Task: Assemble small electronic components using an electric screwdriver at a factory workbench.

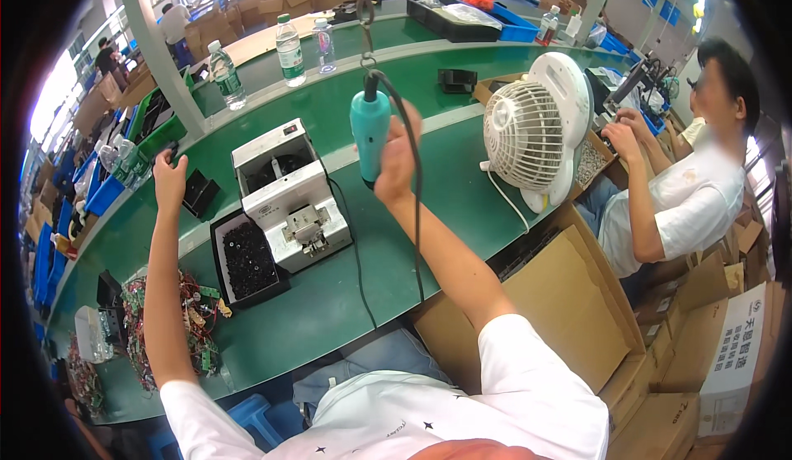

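My right hand [398, 150] is wrapped round a teal electric screwdriver [369, 134], which hangs upright from a hook and carries a black cable. Over at the left, my outstretched left hand [170, 176] has its fingers closed on a small black part [170, 151] near the bench's far edge. Just beside that hand, a black open housing [200, 193] rests on the bench. Between my arms stands a white screw feeder [285, 212]. A black tray [268, 292] of small dark screws sits against its left side.
Wired circuit boards [202, 316] lie piled by my left forearm on the green bench [330, 303]. A white fan [528, 134] stands to the right, near a seated co-worker [668, 188]. Bottles [290, 51] line the far ledge. An open cardboard box [553, 311] is at my right.
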Motion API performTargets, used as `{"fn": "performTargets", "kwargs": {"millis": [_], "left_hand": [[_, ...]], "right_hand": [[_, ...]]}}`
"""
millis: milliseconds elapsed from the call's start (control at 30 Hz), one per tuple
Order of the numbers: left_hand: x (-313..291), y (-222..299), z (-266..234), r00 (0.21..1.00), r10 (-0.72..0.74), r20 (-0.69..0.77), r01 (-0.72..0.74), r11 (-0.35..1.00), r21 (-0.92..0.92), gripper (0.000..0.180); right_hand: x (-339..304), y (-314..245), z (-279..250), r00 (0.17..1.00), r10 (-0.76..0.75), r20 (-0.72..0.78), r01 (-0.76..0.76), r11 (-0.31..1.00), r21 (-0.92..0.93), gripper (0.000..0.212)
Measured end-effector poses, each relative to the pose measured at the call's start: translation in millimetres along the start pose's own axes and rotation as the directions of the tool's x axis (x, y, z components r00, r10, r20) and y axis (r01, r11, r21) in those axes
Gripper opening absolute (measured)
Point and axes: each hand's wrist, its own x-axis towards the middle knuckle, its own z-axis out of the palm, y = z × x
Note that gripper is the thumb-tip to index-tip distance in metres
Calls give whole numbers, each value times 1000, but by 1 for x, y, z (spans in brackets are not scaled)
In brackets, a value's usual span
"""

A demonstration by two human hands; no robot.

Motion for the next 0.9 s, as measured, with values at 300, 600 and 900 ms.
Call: {"fn": "performTargets", "kwargs": {"millis": [300,600,900], "left_hand": [[-280,145,-120,883,461,87,-352,774,-526,31],[-359,132,-114,945,195,264,21,766,-642,22],[-332,173,-96,784,526,330,-29,563,-826,25]], "right_hand": [[84,161,-142,983,67,-172,-184,291,-939,26],[140,178,-257,874,419,-245,-367,240,-899,32],[30,-119,-102,925,-314,-214,90,729,-679,32]]}}
